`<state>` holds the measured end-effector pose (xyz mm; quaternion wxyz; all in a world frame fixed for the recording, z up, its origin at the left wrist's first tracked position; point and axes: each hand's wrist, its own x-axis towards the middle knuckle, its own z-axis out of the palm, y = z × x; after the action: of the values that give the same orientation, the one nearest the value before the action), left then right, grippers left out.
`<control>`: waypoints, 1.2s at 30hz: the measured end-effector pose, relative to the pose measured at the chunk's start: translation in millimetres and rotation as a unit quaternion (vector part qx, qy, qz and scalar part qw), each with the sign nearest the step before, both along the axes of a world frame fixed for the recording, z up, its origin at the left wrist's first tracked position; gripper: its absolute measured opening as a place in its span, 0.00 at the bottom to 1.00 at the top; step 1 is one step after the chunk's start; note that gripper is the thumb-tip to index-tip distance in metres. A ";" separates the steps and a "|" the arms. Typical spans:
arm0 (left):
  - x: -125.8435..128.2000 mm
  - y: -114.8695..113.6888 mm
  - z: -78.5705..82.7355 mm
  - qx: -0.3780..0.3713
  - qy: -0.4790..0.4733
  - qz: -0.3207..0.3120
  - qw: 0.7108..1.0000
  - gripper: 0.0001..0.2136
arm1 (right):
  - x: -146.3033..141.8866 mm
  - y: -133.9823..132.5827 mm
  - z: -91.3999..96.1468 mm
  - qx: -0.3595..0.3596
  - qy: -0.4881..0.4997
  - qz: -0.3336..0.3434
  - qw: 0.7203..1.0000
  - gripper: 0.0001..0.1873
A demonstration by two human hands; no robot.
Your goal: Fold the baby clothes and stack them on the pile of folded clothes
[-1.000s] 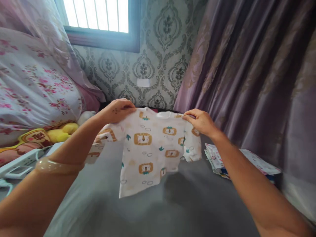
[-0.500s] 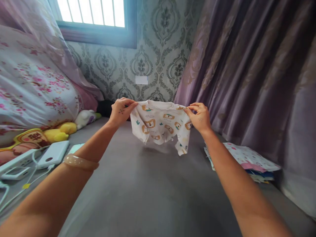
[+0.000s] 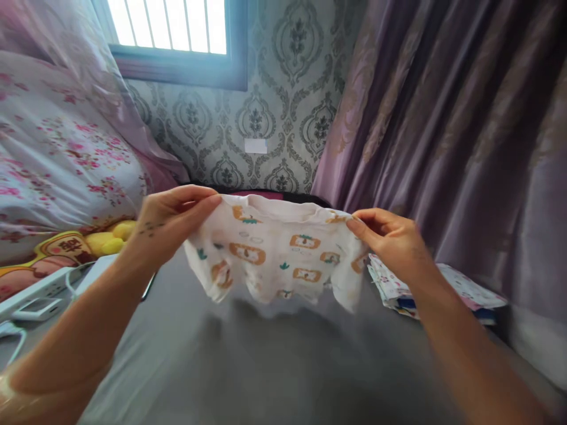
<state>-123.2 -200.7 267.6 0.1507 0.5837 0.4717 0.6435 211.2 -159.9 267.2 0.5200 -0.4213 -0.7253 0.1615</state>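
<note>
A small white shirt [image 3: 274,251] printed with orange lion faces hangs in the air above the grey bed surface [image 3: 274,366]. My left hand [image 3: 170,221] pinches its left shoulder, fingers closed on the cloth. At the other shoulder my right hand [image 3: 392,242] pinches the cloth the same way. The shirt is bunched up, its lower part lifted and blurred by motion.
A stack of folded printed clothes [image 3: 443,289] lies at the right beside a purple curtain [image 3: 465,136]. At the left are a floral quilt [image 3: 57,153], a yellow plush toy [image 3: 106,239] and white chargers with cables [image 3: 39,292]. A patterned wall and a window stand behind.
Both hands have pulled the shirt back toward me and spread apart after swinging it away. The shirt, which hung flat a second ago, is now bunched and fluttering.
</note>
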 end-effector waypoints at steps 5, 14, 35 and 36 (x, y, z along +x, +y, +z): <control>-15.4 -19.9 28.8 -0.052 0.021 0.028 0.998 0.15 | 0.0 -12.2 19.0 -0.101 0.017 0.052 0.993 0.24; -28.1 112.6 -94.5 -0.202 0.295 0.011 0.934 0.13 | -25.0 107.8 -115.6 -0.091 -0.181 -0.036 0.979 0.09; -20.4 185.6 -227.6 -0.108 0.603 0.097 0.785 0.11 | -39.4 171.6 -230.1 -0.157 -0.361 -0.051 0.918 0.11; -21.5 190.0 -227.7 -0.107 0.601 0.091 0.787 0.11 | -38.6 175.8 -230.6 -0.160 -0.360 -0.048 0.918 0.11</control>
<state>-144.7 -10.7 40.0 -0.1605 0.7870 0.5836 0.1191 172.7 15.9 36.6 0.1564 -0.5631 -0.8067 0.0881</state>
